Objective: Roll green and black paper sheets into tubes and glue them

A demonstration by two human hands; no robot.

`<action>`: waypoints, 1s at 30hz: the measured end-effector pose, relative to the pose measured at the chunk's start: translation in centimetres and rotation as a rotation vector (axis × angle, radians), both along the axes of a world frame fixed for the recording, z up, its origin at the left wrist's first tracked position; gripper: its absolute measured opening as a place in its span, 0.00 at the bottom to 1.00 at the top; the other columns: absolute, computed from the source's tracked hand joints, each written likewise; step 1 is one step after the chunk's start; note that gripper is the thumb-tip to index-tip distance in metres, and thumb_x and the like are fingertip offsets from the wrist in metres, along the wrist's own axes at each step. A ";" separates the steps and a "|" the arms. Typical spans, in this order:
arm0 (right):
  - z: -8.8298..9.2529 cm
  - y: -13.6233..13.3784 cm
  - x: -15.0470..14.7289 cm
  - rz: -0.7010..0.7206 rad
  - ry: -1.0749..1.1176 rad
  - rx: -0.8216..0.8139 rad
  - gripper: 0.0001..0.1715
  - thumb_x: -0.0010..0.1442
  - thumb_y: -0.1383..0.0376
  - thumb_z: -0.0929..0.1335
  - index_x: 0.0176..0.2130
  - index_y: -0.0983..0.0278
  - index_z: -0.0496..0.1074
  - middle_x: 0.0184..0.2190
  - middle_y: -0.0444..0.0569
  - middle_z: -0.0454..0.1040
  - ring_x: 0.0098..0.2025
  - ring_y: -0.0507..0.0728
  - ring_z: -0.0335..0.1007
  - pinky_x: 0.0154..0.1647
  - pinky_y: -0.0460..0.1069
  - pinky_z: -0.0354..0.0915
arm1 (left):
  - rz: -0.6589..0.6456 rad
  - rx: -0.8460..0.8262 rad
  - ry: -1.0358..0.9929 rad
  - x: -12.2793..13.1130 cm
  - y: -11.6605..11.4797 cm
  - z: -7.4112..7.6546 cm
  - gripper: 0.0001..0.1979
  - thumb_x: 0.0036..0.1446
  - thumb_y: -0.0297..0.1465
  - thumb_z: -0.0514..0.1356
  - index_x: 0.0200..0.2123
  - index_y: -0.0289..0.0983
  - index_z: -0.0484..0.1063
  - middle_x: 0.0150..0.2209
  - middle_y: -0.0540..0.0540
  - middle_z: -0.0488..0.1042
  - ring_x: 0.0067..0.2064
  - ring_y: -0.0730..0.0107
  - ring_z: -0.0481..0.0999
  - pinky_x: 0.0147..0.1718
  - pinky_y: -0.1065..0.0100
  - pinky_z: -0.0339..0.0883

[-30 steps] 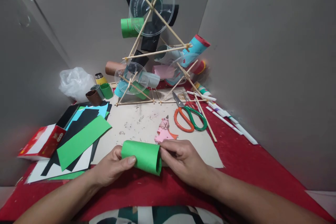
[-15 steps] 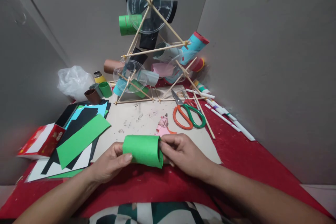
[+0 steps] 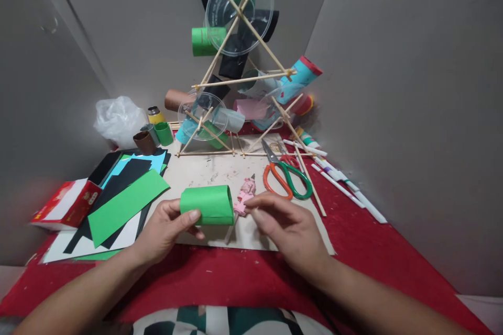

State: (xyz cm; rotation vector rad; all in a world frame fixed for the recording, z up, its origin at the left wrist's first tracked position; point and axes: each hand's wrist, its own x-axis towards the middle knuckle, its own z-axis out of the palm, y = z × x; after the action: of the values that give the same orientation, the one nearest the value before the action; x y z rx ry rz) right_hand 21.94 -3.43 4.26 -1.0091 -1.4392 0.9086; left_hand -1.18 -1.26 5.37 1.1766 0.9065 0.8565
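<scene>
My left hand [image 3: 167,227] holds a green paper tube [image 3: 206,205] by its left end, thumb in front and fingers behind. The tube lies nearly level, its right end open and a seam edge showing along its lower front. To the right, my right hand [image 3: 293,227] is empty, with thumb and forefinger slightly apart. Its fingertips are close to a pink-wrapped glue gun [image 3: 247,191] with a dark tip pointing away; whether they touch it I cannot tell. Scissors with orange and green handles [image 3: 296,180] lie just beyond this hand on the beige board [image 3: 192,170].
Behind the board stands a stick frame [image 3: 243,80] with clear plastic discs and coloured tubes. Paper sheets [image 3: 128,204] and a red box [image 3: 70,201] lie left, below a plastic bag [image 3: 120,120] and short tubes [image 3: 144,143]. White rolled sticks [image 3: 367,204] lie right.
My right hand has let go of the tube's right end and moved right, toward the glue gun. My left hand has lifted the tube a little. The view has shifted slightly.
</scene>
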 end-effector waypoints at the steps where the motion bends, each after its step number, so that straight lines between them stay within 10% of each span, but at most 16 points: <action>1: -0.2 -0.2 -0.1 0.029 -0.048 0.064 0.08 0.56 0.62 0.70 0.36 0.65 0.76 0.29 0.49 0.75 0.23 0.51 0.66 0.22 0.45 0.63 | -0.004 -0.016 -0.008 0.1 0.0 0.0 0.11 0.53 0.36 0.66 0.29 0.32 0.79 0.25 0.48 0.75 0.25 0.72 0.74 0.28 0.72 0.72; 6: -1.0 -0.5 -0.9 0.134 -0.159 0.106 0.05 0.56 0.66 0.69 0.33 0.65 0.77 0.24 0.48 0.75 0.25 0.53 0.68 0.25 0.47 0.64 | -0.086 -0.035 0.022 0.3 -0.3 -0.1 0.12 0.55 0.37 0.64 0.34 0.33 0.79 0.29 0.46 0.77 0.27 0.71 0.74 0.30 0.70 0.72; 16: -1.1 0.6 -0.4 0.223 0.305 -0.501 0.19 0.53 0.52 0.72 0.26 0.66 0.72 0.10 0.39 0.65 0.13 0.46 0.53 0.17 0.42 0.51 | -0.071 0.586 0.295 0.2 -0.6 0.7 0.09 0.55 0.27 0.63 0.39 0.37 0.81 0.39 0.40 0.79 0.43 0.58 0.76 0.48 0.64 0.64; 23: -1.1 0.6 -0.5 0.138 0.247 -0.397 0.23 0.52 0.50 0.72 0.39 0.65 0.77 0.18 0.44 0.73 0.17 0.49 0.62 0.17 0.43 0.58 | 0.050 0.428 0.299 -0.3 -0.6 -0.2 0.10 0.56 0.34 0.63 0.28 0.34 0.80 0.25 0.47 0.75 0.28 0.69 0.70 0.29 0.72 0.62; 30: -1.0 0.1 -1.1 0.121 0.074 -0.191 0.12 0.51 0.58 0.74 0.29 0.65 0.77 0.24 0.46 0.72 0.21 0.50 0.63 0.19 0.44 0.61 | 0.047 0.235 0.222 0.3 -0.6 0.2 0.14 0.57 0.39 0.62 0.31 0.33 0.79 0.25 0.46 0.75 0.28 0.70 0.71 0.29 0.73 0.65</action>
State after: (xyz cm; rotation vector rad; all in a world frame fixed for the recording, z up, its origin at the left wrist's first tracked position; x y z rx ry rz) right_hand 20.86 -3.34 3.23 -1.0252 -1.3823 1.1771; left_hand -0.92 -1.90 5.58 1.4808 1.0370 0.8996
